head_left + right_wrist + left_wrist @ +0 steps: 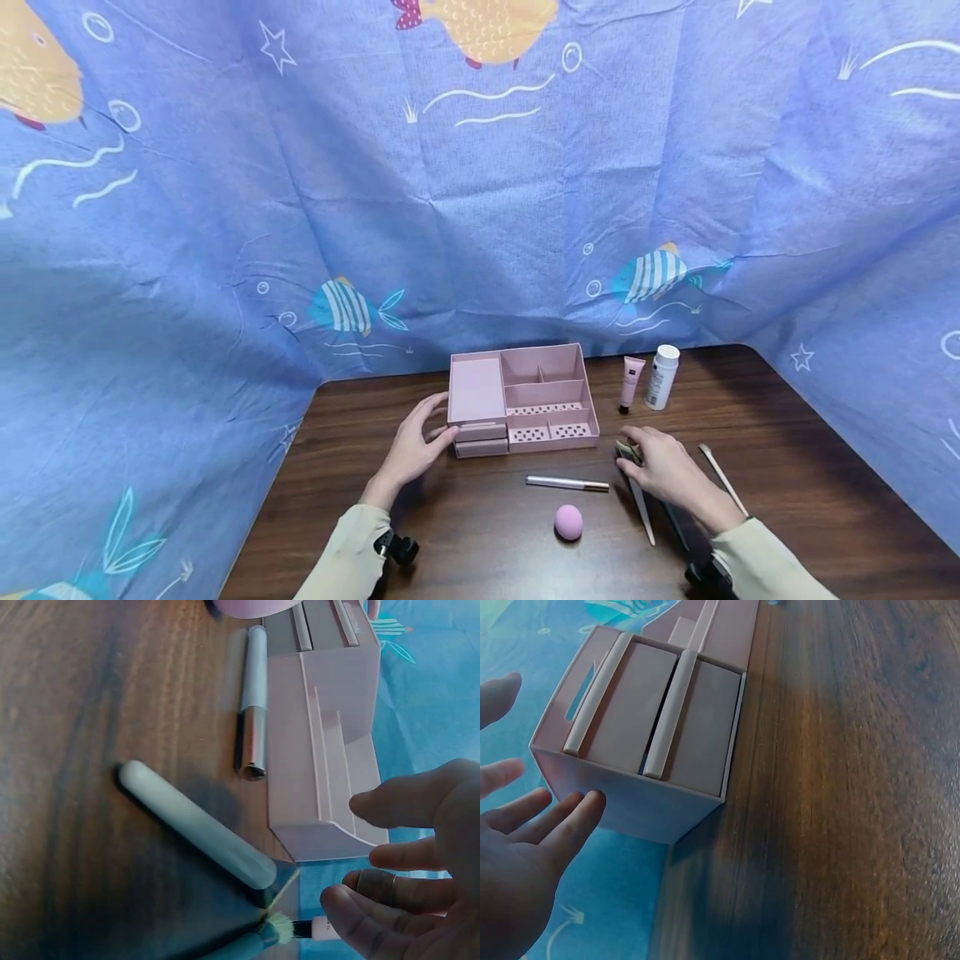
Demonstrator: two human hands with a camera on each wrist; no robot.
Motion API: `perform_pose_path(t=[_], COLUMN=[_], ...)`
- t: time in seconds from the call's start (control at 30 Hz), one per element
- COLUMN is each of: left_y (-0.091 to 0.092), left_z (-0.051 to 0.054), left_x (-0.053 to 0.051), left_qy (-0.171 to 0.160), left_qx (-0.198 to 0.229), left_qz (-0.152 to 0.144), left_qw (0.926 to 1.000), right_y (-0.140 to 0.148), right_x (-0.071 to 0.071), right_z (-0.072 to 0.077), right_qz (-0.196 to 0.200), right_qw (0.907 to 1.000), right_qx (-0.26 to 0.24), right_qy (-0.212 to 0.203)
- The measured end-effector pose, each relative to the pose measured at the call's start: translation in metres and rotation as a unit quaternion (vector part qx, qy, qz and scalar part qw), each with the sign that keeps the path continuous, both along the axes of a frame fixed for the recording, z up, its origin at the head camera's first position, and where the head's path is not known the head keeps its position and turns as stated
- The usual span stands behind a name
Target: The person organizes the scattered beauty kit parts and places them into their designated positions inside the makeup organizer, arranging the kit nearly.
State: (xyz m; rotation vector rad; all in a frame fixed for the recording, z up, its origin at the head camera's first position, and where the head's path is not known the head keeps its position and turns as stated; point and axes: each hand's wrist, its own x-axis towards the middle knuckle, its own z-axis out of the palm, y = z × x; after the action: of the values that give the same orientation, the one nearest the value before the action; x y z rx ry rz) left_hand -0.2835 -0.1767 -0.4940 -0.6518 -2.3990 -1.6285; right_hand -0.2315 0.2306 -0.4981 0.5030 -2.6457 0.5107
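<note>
Pink organizer (477, 390) — boxy, two drawers (482, 448), dotted compartments (529, 434), possibly perforated

The left hand (411, 443) has room leftward, a box (477, 388) blocking its right; tube (632, 380) and bottle (662, 380) stand beyond the right hand (666, 468).

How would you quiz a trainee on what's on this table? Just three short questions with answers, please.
1. True or false: the silver stick lies between the pink ball and the pink organizer.
2. Which is nearest the white bottle? a) the pink ball; b) the pink tube; c) the silver stick.
3. Which hand is beside the organizer's drawers?

Key: 1. True. 2. b. 3. The left hand.
</note>
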Motion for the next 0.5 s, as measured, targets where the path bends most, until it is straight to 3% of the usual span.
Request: perform_pose_path(t=[0.27,0.5], left_y=[0.004,0.010], left_z=[-0.003,0.022], left_x=[-0.001,0.016], left_qy=[-0.011,-0.015], left_qx=[0.003,-0.012], left_qz=[-0.006,0.001], left_qw=[0.9999,0.9998], right_y=[-0.001,-0.003], right_x=[0.003,0.006], right_z=[-0.009,-0.017], right_qz=[-0.029,-0.014], right_qw=[0.9983,0.9971], right_qx=[0.031,0.058], right_qy=[-0.040,-0.047])
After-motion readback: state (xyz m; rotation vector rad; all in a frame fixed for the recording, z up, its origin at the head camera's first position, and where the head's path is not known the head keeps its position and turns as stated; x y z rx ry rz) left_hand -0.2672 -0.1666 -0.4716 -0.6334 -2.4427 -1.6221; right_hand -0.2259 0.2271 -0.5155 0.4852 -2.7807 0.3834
